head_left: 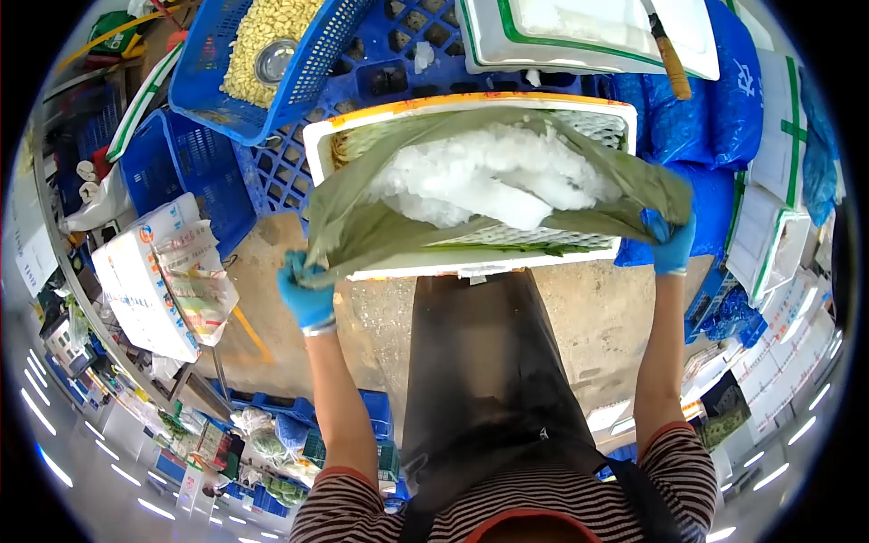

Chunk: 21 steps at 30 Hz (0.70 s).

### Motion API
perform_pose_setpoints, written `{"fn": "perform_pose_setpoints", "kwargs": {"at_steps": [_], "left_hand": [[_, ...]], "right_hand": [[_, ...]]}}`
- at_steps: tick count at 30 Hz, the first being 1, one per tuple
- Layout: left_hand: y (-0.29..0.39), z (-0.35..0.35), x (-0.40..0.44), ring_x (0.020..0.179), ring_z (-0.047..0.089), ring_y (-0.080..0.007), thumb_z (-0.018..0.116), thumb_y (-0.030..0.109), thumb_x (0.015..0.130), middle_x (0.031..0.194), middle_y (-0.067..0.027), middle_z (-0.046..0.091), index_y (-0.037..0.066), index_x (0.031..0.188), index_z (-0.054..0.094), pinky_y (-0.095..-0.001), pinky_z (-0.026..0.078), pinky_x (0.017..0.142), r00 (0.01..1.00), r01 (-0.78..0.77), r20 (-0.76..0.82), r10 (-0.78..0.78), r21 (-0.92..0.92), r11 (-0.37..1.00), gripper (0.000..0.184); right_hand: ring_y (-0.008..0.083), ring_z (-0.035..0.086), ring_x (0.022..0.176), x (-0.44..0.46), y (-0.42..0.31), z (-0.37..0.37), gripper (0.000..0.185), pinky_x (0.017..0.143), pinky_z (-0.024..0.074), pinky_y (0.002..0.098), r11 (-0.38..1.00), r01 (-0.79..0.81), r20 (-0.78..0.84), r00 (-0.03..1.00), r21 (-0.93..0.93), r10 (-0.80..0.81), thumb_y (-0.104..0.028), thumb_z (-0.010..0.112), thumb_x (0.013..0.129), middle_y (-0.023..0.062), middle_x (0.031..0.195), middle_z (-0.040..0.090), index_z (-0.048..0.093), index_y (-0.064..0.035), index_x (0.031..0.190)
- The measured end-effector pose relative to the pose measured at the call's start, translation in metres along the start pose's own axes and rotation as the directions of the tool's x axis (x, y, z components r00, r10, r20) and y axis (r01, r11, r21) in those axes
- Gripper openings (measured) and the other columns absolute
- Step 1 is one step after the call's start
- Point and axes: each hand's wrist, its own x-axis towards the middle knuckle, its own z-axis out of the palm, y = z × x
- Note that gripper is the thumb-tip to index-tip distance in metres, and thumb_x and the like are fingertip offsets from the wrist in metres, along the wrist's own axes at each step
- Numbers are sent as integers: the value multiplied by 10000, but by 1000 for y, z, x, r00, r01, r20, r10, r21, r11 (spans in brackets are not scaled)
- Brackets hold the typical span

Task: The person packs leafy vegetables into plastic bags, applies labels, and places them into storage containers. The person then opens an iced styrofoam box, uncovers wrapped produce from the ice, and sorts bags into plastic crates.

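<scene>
A green bag (362,190) full of white crushed ice (493,172) lies across an open white foam box (398,267). My left hand (307,291), in a blue glove, grips the bag's left corner. At the right end, my right hand (672,242), also gloved in blue, holds the other corner. Between them the bag's edge is stretched wide, with the ice showing. Green leafy stalks (507,248) show under the bag along the box's near side.
Behind the box is a blue plastic pallet (398,54). A blue basket (312,77) of pale yellow pieces stands back left, and a foam box with a wooden-handled tool (671,63) back right. Blue bags (724,118) lie at the right.
</scene>
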Motion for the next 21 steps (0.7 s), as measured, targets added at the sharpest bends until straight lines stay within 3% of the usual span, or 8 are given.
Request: {"fn": "perform_pose_setpoints", "kwargs": {"at_steps": [3, 7, 8, 11, 12, 15, 16, 21], "left_hand": [[-9, 52, 15, 660, 449, -132, 506, 159, 873, 768, -25, 508, 84, 872, 529, -251, 402, 584, 991, 68, 104, -80, 116, 991, 79], [-2, 70, 2, 613, 448, -121, 531, 120, 845, 793, -41, 552, 68, 838, 540, -225, 371, 536, 990, 120, 65, -124, 63, 991, 53], [3, 82, -9, 597, 440, -123, 526, 103, 842, 790, -46, 530, 64, 862, 525, -232, 378, 529, 990, 138, 30, -141, 88, 986, 44], [15, 126, -40, 573, 405, -120, 519, 115, 836, 740, -20, 487, 82, 826, 498, -238, 349, 520, 991, 132, 2, -133, 145, 981, 41], [19, 139, -50, 567, 401, -109, 516, 120, 839, 743, -14, 481, 93, 832, 497, -229, 343, 493, 993, 94, 49, -108, 219, 971, 33], [28, 128, -52, 570, 411, -105, 520, 135, 841, 747, -16, 484, 106, 861, 515, -227, 359, 499, 975, 103, 167, -146, 243, 965, 36], [25, 107, -43, 579, 432, -102, 530, 139, 829, 747, -21, 500, 111, 827, 523, -237, 380, 515, 993, 73, 61, -96, 304, 950, 29], [-59, 125, -45, 610, 451, -120, 520, 97, 805, 725, -13, 487, 94, 721, 511, -256, 405, 579, 998, 67, -10, -67, 278, 958, 85]], "right_hand": [[91, 316, 402, -7, -8, 133, 310, 428, 308, 235, 996, 1, -586, 809, -87, -52, -372, 413, 957, -1, 634, 496, 611, -133, 941], [110, 331, 442, 8, -21, 53, 281, 509, 409, 256, 987, -158, 103, 982, 17, 155, -350, 415, 965, 4, 649, 503, 607, -147, 939], [109, 337, 444, -1, -27, 84, 268, 452, 329, 249, 989, -141, -207, 970, -48, 128, -339, 423, 965, 14, 664, 513, 592, -142, 902], [102, 322, 434, -16, -44, 102, 277, 437, 318, 233, 987, -160, 0, 987, 19, 160, -333, 423, 970, 18, 700, 552, 609, -128, 948], [89, 425, 480, -35, -48, 179, 293, 440, 345, 213, 977, -93, -547, 837, -191, -27, -319, 428, 973, 30, 785, 617, 615, -104, 1046], [77, 409, 490, -28, -54, 129, 268, 412, 318, 204, 984, 6, 4, 1000, -177, -5, -314, 473, 955, 12, 857, 615, 617, -113, 1057], [64, 402, 480, -7, -44, 125, 266, 394, 306, 202, 962, -43, -292, 956, -269, -39, -309, 473, 956, -3, 837, 606, 612, -121, 1083], [48, 380, 468, -32, 22, 183, 366, 392, 295, 202, 942, -176, -51, 984, -286, 168, -279, 532, 931, -31, 914, 577, 526, -121, 1261]]}}
